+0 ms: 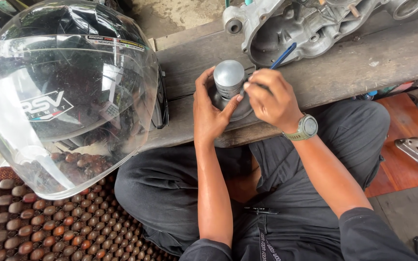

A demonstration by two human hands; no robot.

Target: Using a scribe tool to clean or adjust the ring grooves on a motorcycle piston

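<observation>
Head view, looking straight down at a person seated against a worn wooden tabletop (344, 72), and the action is all at its near edge. One silver piston (229, 77) stands upright there, crown up, its long axis vertical, seated in a dark rounded base I can't identify. Left hand (210, 113) cups it from the left side, fingers (201, 82) wrapped around the piston skirt and that base, thumb reaching up toward the ring grooves: a firm grasp. Right hand (273, 99) comes in from the right, fingers pinched tight on one thin blue-handled tool (282, 56), handle angled up and away toward the far edge, tip hidden where it meets the piston's side. So the piston sits directly between the two hands, touching the left, just beside the right's fingertips; the left is the steadier, the right the one working the tool. One watch (307, 127) on the right wrist.

Further back on the tabletop, one grey cast engine casing (310, 24) lies near the far edge, well apart from the hands. Off the tabletop's left end, one black helmet (68, 87) with a clear visor rests on a brown beaded seat cover (39, 227). One pen (261, 210) lies on the dark trousers.
</observation>
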